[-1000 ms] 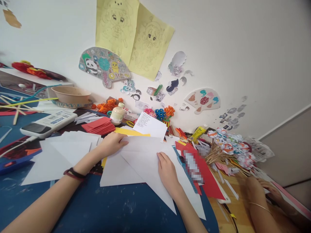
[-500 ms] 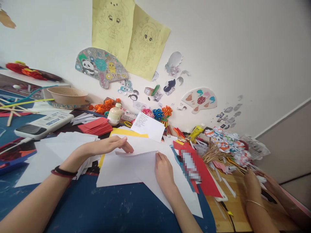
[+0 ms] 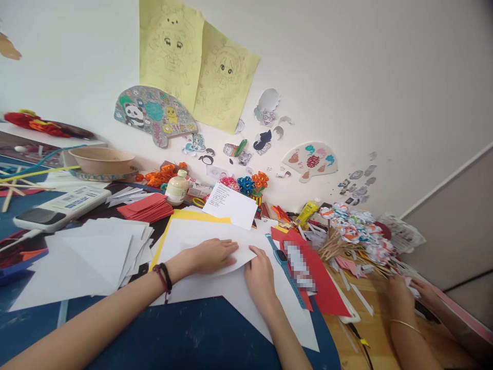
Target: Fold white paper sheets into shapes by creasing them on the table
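My left hand (image 3: 213,256) lies flat, fingers stretched out, on a white sheet of paper (image 3: 241,257). At the sheet's right end, my right hand (image 3: 259,270) pinches the edge between thumb and curled fingers. The sheet bends and lifts slightly towards that end. More white paper (image 3: 285,308) lies underneath, with a yellow sheet (image 3: 200,216) showing at the back. A blue-strapped watch (image 3: 283,259) rests just right of my right hand.
White sheets (image 3: 77,267) are piled at left, near red paper slips (image 3: 150,208) and a cream bottle (image 3: 177,189). Red paper (image 3: 327,282) lies at right. Beyond it, another person's hands (image 3: 402,293) work beside paper flowers on sticks (image 3: 335,241).
My left hand has moved right and down from above the sheet and now presses flat on it. My right hand stays at the sheet's right end.
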Available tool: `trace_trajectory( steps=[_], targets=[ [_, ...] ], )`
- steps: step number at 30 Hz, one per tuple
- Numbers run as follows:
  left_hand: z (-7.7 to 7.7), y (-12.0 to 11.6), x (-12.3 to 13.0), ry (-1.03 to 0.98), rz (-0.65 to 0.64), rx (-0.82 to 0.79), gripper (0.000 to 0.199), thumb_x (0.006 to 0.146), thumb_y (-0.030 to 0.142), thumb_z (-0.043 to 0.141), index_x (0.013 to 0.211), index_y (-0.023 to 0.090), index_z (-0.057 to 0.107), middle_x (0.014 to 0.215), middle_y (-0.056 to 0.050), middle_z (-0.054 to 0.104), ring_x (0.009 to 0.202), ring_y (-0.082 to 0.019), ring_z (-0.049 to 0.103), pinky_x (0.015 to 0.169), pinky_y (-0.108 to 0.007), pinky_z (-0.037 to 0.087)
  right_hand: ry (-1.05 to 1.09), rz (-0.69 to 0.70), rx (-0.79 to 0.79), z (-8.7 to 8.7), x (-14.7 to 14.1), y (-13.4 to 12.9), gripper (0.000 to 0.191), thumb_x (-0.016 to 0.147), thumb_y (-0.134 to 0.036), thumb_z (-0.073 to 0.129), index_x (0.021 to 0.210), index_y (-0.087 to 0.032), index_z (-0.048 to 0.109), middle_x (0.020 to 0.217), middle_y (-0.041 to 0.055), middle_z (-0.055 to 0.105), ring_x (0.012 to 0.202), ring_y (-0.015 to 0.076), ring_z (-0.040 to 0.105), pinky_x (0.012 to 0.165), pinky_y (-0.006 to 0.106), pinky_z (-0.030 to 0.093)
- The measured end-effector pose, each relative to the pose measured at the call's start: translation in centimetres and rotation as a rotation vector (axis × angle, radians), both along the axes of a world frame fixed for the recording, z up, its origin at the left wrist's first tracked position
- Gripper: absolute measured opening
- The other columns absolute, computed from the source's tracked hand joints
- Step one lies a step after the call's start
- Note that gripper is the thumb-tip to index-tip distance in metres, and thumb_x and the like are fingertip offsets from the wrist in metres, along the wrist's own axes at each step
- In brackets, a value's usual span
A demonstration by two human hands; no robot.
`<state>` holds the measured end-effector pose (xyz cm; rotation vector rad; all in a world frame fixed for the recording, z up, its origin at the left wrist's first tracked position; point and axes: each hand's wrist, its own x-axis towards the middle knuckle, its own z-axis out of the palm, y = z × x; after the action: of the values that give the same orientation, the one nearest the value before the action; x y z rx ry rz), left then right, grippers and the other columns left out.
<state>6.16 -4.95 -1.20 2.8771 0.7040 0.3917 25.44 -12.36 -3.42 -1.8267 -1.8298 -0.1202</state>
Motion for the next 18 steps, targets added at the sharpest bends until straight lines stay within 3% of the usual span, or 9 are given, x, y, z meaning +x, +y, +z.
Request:
trace_trajectory(
  steps=[4, 6, 8, 10, 14, 18],
  targets=[
    [-1.8, -0.6, 0.1, 0.056, -0.039, -0.005, 0.059, 0.097, 0.051, 0.023, 0.148, 0.021, 0.025, 0.152, -0.009, 0.031, 0.140, -0.022, 0.028, 0.112, -0.038, 0.020, 0.270, -0.050, 0.107, 0.7, 1.4, 0.6, 0.043, 0.080, -0.006, 0.036, 0.102, -0.016, 0.072, 0.108, 0.0085, 0.070, 0.104, 0.0218, 0.062, 0.096, 0.036, 0.046],
    [-2.2, -0.8, 0.0, 0.060, -0.016, 0.005, 0.060, 0.097, 0.052, 0.021, 0.148, 0.021, 0.023, 0.153, -0.010, 0.027, 0.141, -0.022, 0.025, 0.114, -0.039, 0.017, 0.290, 0.072, 0.126, 0.8, 1.0, 0.8, 0.043, 0.083, -0.008, 0.036, 0.108, -0.017, 0.070, 0.115, 0.0076, 0.068, 0.111, 0.0207, 0.060, 0.100, 0.036, 0.044],
    [-2.4, -1.1, -0.1, 0.050, 0.010, 0.028, 0.061, 0.097, 0.051, 0.022, 0.148, 0.018, 0.024, 0.153, -0.012, 0.028, 0.141, -0.023, 0.027, 0.113, -0.040, 0.019, 0.233, 0.259, 0.039, 0.6, 0.1, 0.7, 0.044, 0.086, -0.012, 0.039, 0.121, -0.019, 0.063, 0.127, 0.0059, 0.061, 0.122, 0.0194, 0.053, 0.106, 0.036, 0.039],
    [-2.5, -1.5, -0.2, 0.032, 0.062, 0.059, 0.060, 0.097, 0.049, 0.026, 0.147, 0.015, 0.027, 0.151, -0.015, 0.032, 0.139, -0.025, 0.030, 0.111, -0.040, 0.024, 0.165, 0.337, -0.066, 0.3, -0.9, 0.5, 0.047, 0.089, -0.014, 0.039, 0.134, -0.022, 0.052, 0.137, 0.0043, 0.053, 0.129, 0.0180, 0.046, 0.109, 0.037, 0.036],
    [-2.3, -3.0, -1.3, 0.071, 0.257, 0.115, 0.053, 0.095, 0.037, 0.039, 0.140, 0.009, 0.041, 0.145, -0.019, 0.040, 0.133, -0.030, 0.040, 0.106, -0.042, 0.034, 0.045, 0.266, -0.128, 0.0, -1.2, 0.2, 0.045, 0.094, -0.017, 0.035, 0.136, -0.020, 0.049, 0.141, 0.0050, 0.049, 0.132, 0.0175, 0.042, 0.111, 0.037, 0.034],
    [-0.7, -4.8, -3.3, 0.230, 0.455, 0.145, 0.041, 0.090, 0.023, 0.049, 0.126, 0.006, 0.056, 0.132, -0.025, 0.053, 0.120, -0.035, 0.052, 0.096, -0.045, 0.040, -0.140, 0.186, -0.089, -0.2, -0.9, 0.6, 0.042, 0.093, -0.014, 0.035, 0.130, -0.013, 0.055, 0.134, 0.0113, 0.056, 0.128, 0.0199, 0.048, 0.110, 0.037, 0.034]
  ],
)
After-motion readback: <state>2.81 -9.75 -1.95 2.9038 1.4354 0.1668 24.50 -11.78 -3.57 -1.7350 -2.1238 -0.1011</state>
